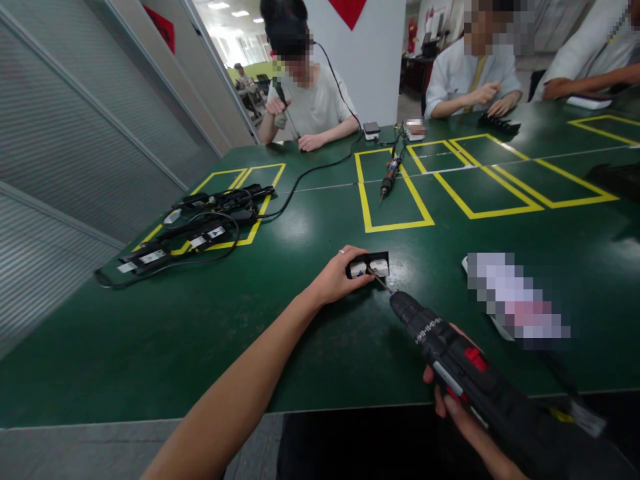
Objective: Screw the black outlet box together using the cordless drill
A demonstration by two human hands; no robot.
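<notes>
My left hand (336, 275) grips a small black box with white inserts (371, 265) and holds it flat on the green table (210, 313). A ring sits on one of its fingers. My right hand (453, 400) is wrapped round the handle of a black cordless drill with red buttons (457, 357). The drill's bit touches the small box from the right.
A pile of black power strips and cables (195, 223) lies at the left inside yellow tape marks. An electric screwdriver (389, 179) lies in a yellow-taped rectangle further back. Three other people sit along the far side of the table. A blurred-out item (517, 300) lies to the right.
</notes>
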